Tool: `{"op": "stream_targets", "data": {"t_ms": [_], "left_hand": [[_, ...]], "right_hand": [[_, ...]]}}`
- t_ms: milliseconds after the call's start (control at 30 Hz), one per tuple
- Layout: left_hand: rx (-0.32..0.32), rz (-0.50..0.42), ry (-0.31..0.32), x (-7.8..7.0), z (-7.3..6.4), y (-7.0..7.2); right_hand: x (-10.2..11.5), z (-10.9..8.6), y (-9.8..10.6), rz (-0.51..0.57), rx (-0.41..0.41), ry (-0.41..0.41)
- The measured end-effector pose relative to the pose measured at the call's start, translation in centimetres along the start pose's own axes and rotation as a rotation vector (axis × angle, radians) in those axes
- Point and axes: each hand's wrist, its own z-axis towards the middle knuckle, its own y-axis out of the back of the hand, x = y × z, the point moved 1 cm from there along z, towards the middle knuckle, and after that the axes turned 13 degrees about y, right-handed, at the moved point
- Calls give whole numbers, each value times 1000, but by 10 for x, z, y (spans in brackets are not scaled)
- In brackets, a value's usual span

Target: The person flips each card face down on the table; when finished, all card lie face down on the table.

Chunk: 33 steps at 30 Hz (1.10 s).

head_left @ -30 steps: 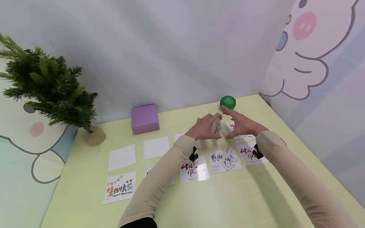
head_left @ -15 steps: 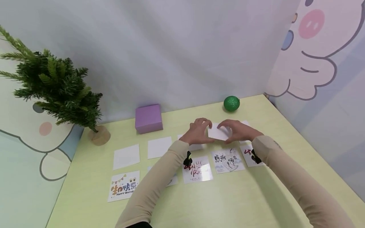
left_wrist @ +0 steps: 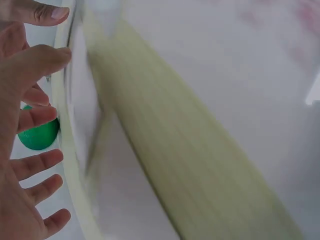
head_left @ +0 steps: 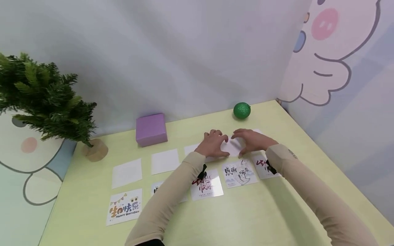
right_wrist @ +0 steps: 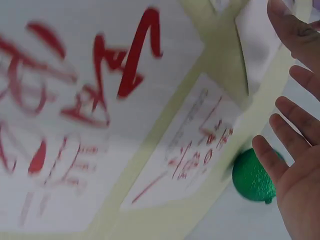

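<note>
A square white card (head_left: 231, 147) lies blank side up between my two hands, in the back row of cards. My left hand (head_left: 212, 145) is at its left side, fingers spread and thumb near the card's edge. Opposite, my right hand (head_left: 256, 140) arches over its right side with loosely bent fingers; the right wrist view shows these fingers (right_wrist: 295, 120) spread and holding nothing. Whether fingertips still touch the card is unclear. Just in front lies a card with black characters and a blue drawing (head_left: 240, 173). A card with red characters (right_wrist: 185, 150) lies partly behind my right hand.
Blank white cards (head_left: 165, 161) continue leftward. Printed cards, including a "Happy Birthday" card (head_left: 124, 207), form the front row; my left sleeve covers part of one. A green glittery ball (head_left: 241, 110), a purple box (head_left: 151, 130) and a small artificial fir tree (head_left: 49, 99) stand along the back.
A second ago my left hand held the card tilted, printed side showing. Both hands then held it blank side up and lowered it; now it lies between spread fingers.
</note>
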Motion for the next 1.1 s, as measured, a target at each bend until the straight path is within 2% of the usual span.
{"op": "stream_targets", "data": {"t_ms": [100,233,400,500,600,800,900,1100], "left_hand": [[-8,-23,-22,-20,14,-2],[2,5,-24,-49,33,-12],[18,58,10,-80,47,-21],[32,44,24,-91,50,-20],[28,16,24,-98,55,-17],[41,-13,37,-97,57,-13],[40,-8,46,-98,58,-15],[18,31,43,-96,58,-19]], "right_hand": [[-13,-18,12,4,-5,-93],[-34,-34,19,-4,23,-154],[-55,-40,15,9,46,-182],[-61,-39,14,-10,76,-202],[-64,-38,20,-42,97,-209],[-64,-27,25,-85,132,-211],[-64,-24,25,-107,159,-218],[-66,-21,25,-138,160,-172]]}}
